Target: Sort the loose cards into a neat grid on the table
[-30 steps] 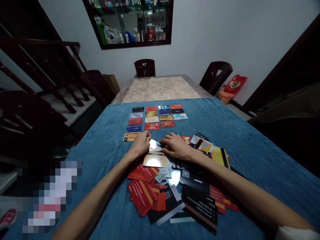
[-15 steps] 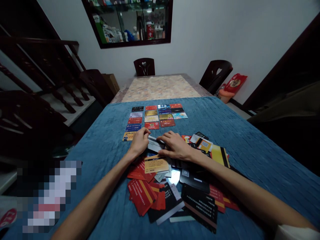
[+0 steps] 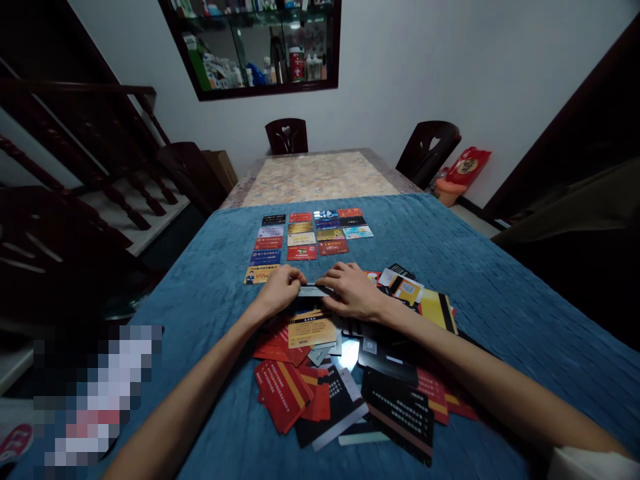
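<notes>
"What are the hands holding?"

"A thin, pale card (image 3: 313, 291) with rounded-off plastic sheen, seen nearly edge-on. The left hand (image 3: 280, 291) pinches one end, the right hand (image 3: 353, 291) the other, just above the near pile."

"And the pile?"

"Flat, glossy oblongs: a gold card (image 3: 313, 331) with dark stripes, red cards (image 3: 284, 395) fanned out, black cards (image 3: 399, 415) printed in small light lettering."

"What can't you make out?"

"The pale card's print, and its ends, covered by fingers. The right forearm hides part of the pile."

"Beyond?"

"Cards in neat columns (image 3: 301, 239) on a ribbed, soft blue cloth (image 3: 200, 307); then a mottled tabletop (image 3: 320, 177), carved wooden chairs (image 3: 429, 155) and a glass-shelved cabinet (image 3: 260, 85), cut off above."
</notes>
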A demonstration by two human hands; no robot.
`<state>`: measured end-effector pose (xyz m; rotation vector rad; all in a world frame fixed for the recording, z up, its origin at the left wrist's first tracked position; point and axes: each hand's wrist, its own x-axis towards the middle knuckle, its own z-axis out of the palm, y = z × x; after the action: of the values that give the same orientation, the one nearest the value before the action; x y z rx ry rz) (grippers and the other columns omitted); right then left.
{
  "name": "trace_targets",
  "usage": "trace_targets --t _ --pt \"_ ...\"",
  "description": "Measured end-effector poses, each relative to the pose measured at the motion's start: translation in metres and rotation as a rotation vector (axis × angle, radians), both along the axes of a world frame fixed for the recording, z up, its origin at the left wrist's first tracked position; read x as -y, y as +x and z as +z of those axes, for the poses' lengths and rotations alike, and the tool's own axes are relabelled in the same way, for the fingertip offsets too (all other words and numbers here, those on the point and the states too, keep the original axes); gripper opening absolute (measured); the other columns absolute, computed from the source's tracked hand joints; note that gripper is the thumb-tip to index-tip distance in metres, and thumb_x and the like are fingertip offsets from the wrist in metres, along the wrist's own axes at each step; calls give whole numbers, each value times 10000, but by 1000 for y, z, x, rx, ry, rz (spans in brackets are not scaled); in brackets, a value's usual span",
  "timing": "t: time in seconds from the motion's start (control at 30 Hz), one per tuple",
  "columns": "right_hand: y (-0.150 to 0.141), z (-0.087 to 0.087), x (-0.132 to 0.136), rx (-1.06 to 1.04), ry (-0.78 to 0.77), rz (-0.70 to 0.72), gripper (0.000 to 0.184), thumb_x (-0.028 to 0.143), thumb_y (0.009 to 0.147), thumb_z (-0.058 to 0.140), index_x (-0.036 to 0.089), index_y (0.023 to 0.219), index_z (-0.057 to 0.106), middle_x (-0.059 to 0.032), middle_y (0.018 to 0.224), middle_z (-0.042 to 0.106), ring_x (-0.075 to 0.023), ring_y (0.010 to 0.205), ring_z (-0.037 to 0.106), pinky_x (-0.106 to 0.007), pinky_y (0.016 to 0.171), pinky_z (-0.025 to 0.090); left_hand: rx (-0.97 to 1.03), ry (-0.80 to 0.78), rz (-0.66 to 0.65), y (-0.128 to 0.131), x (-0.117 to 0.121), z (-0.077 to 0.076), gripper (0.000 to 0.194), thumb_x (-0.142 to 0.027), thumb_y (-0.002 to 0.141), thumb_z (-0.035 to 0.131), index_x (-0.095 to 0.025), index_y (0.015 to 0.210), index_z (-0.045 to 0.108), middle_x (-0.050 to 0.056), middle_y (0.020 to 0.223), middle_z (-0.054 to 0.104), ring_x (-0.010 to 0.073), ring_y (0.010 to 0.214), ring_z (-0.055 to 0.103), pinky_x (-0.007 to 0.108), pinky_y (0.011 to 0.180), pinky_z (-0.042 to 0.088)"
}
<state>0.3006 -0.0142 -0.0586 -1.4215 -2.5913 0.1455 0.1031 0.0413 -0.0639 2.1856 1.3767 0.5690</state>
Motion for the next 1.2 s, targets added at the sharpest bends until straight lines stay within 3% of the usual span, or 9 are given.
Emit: trace_targets --t 0.2,0.33,0.43,0.53,0.73,0.87,1.03,1.2 --pt "2 0 -3 6 -43 -20 263 250 926 541 191 1123 704 -93 1070 713 -242 1026 546 -334 782 297 -72 -113 -152 1 4 7 287 -288 787 462 -133 735 697 27 678 660 162 650 578 238 582 408" --pt "4 -1 -4 -42 -36 -56 229 243 947 526 193 1054 722 -77 1037 727 -224 971 567 -316 752 310 -75 -171 -168 -1 6 15 393 -392 864 390 -145 681 636 -3 567 551 139 560 493 233 520 327" --pt "6 -3 -7 -82 -37 -54 206 224 940 538 186 1005 730 -71 984 734 -201 900 579 -301 752 336 -54 -177 -191 -3 7 20 472 -475 902 352 -151 670 607 -8 559 512 129 540 454 237 514 303" --pt "8 -7 -10 -129 -27 -39 196 218 936 546 185 986 733 -68 961 739 -190 876 586 -291 776 363 -56 -160 -251 -5 7 23 449 -510 883 430 -147 715 634 10 625 565 131 583 475 236 539 319" --pt "9 -12 -12 -207 -21 -51 180 222 922 565 198 963 739 -63 934 744 -189 860 591 -290 782 386 -63 -147 -326 -7 8 20 266 -363 772 606 -151 898 707 25 755 673 154 679 560 236 612 397" --pt "10 -12 -13 -228 -44 -110 159 223 894 599 200 966 739 -62 903 745 -206 871 595 -286 751 389 -17 -93 -284 -5 6 11 249 -184 726 539 -147 882 729 19 787 703 157 722 597 229 643 427" --pt "15 -12 -16 -303 -36 -186 278 222 824 660 199 1096 712 -69 1026 729 -234 945 581 -313 809 404 82 -55 -222 -3 4 7 252 -171 720 522 -140 834 745 7 735 697 150 690 595 219 622 438" --pt "18 -17 -19 -361 -7 -209 232 254 771 692 189 991 725 -59 929 703 -218 856 573 -314 775 411 353 -141 -144 2 6 6 242 -206 707 565 -136 833 760 8 719 703 136 641 597 226 634 466"
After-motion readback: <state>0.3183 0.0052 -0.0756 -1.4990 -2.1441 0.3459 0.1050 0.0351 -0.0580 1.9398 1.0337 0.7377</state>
